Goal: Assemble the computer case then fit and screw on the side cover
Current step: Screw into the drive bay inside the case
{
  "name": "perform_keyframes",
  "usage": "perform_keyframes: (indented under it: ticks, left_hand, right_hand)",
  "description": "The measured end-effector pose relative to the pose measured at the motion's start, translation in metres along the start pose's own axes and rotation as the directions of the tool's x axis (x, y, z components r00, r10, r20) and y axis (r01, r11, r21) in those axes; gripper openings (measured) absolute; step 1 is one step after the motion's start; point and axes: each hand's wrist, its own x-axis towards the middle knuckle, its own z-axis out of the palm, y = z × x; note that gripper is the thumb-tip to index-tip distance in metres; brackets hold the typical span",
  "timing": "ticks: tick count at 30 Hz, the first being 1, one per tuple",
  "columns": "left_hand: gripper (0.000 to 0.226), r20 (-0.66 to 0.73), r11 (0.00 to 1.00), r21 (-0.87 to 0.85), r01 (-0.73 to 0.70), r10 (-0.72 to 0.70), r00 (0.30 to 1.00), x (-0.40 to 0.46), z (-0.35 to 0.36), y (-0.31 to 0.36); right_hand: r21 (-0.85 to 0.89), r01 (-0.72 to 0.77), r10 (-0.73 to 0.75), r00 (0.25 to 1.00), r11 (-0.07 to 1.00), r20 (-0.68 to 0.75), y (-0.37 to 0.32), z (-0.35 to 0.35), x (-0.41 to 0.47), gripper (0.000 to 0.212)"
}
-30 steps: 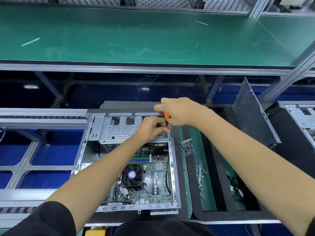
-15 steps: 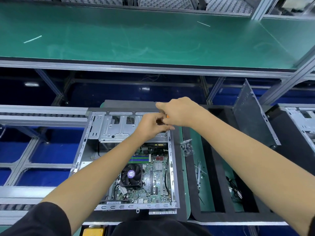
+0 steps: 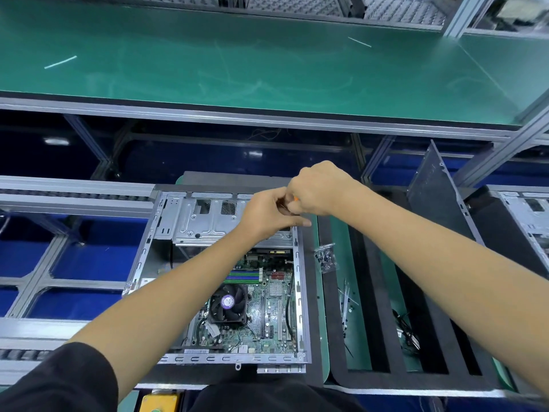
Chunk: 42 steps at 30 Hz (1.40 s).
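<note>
**A:** What changed just now?

**Me:** My right hand [image 3: 319, 188] rolled over the screwdriver [image 3: 296, 198]. A second ago a good length of the orange handle showed under my fingers; now only a sliver peeks out beside the knuckles. My left hand [image 3: 267, 214] has closed in until the two touch.

**A:** And your grip?

**Me:** Right fingers clenched round the handle. Left fingers curled at the shaft, steadying it I think, though what they pinch is hidden.

**A:** Where's the case?

**Me:** The case [image 3: 298, 292] lies open on the table, in the same place, board and fan [image 3: 228, 304] exposed. Both hands are at its far right corner, over the drive cage [image 3: 202, 218].

**A:** So what does it mean?

**Me:** I judge I'm driving a cage screw there. The side cover [image 3: 433, 197] leans upright well off to the right, not yet fitted, so much remains.
</note>
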Motion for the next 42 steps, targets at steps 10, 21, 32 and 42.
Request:
perform_keyframes:
  ticks: [10, 21, 32, 42]
  left_hand:
    - [0.012, 0.333, 0.997, -0.078, -0.024, 0.049, 0.942, 0.008, -0.023, -0.010]
    - [0.026, 0.120, 0.999, -0.044, -0.007, 0.012, 0.993, 0.006, -0.014, -0.006]
    - [0.048, 0.092, 0.996, 0.074, 0.053, -0.060, 0.994, 0.002, -0.014, 0.010]
    - [0.029, 0.362, 0.996, -0.079, 0.028, 0.002, 0.932, 0.004, -0.031, -0.005]
  right_hand:
    - [0.090, 0.140, -0.132, 0.988, 0.986, -0.082, 0.005, 0.004, -0.002, 0.018]
    - [0.056, 0.080, -0.076, 0.995, 0.995, -0.067, -0.002, 0.003, -0.009, 0.024]
    - [0.060, -0.027, 0.028, 1.000, 0.998, -0.014, -0.012, -0.001, 0.000, 0.026]
    - [0.041, 0.170, -0.169, 0.985, 0.985, -0.031, -0.002, -0.015, -0.002, 0.013]
